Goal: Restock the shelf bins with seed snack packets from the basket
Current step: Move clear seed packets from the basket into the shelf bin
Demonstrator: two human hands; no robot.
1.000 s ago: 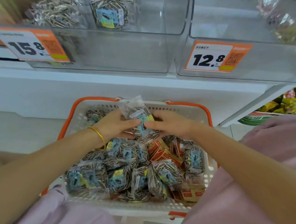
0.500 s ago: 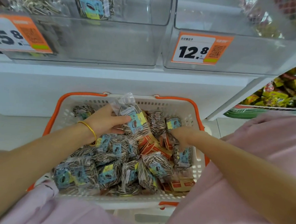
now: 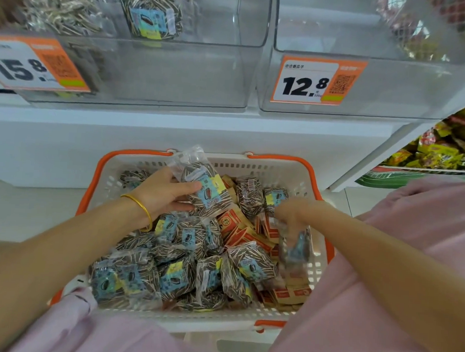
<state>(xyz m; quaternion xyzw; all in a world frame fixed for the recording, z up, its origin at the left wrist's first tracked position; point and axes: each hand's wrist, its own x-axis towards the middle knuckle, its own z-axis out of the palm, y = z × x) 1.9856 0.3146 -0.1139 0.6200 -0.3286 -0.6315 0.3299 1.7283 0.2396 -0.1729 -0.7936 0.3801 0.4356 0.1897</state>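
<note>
**Hazards.** The left hand (image 3: 165, 196) gripped a clear plastic packet of striped seeds with a blue-and-yellow label (image 3: 205, 192) by one side, raised over the far half of the basket. A loose grip during the lift to the shelf could have dropped it outside the basket. The right hand (image 3: 296, 214) was motion-blurred. Its downturned fingers appeared to pinch the top of a second, blurred seed packet (image 3: 296, 249) near the basket's right wall, and thin film could have slipped or torn. Mixed stock risked a mis-sort.

**Containers.** The white slotted plastic basket with orange rim (image 3: 253, 166) held many matching packets (image 3: 183, 275), with orange-and-tan paper packets (image 3: 239, 230) among them. The left clear plastic shelf bin (image 3: 177, 73), tagged 15.8, held a few matching packets at its rear left. The right clear plastic shelf bin (image 3: 406, 85), tagged 12.8, held indistinct packets at its rear right.
</note>
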